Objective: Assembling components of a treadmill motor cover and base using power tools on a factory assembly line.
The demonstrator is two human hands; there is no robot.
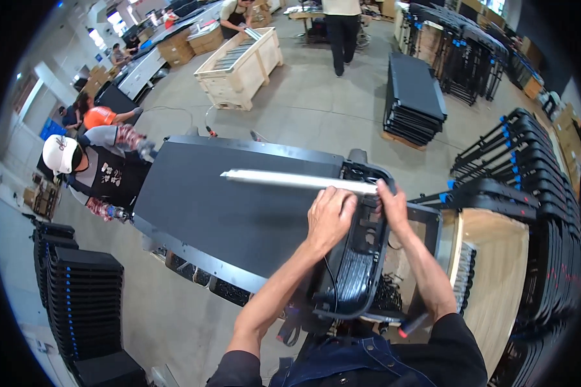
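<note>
A long silver metal bar lies across my view above a dark treadmill-like deck. My right hand is closed round the bar's right end. My left hand is at the bar a little way in from that end, its fingers curled against the near edge; the fingertips are partly hidden. Below both hands is a black frame with a ribbed dark part and a thin cable. The bar's left end is blurred and reaches over the middle of the deck.
A co-worker in a white cap stands at the deck's left end. Stacked black frames stand at lower left. A wooden crate and more black frames are on the right. Dark panels and another crate stand beyond.
</note>
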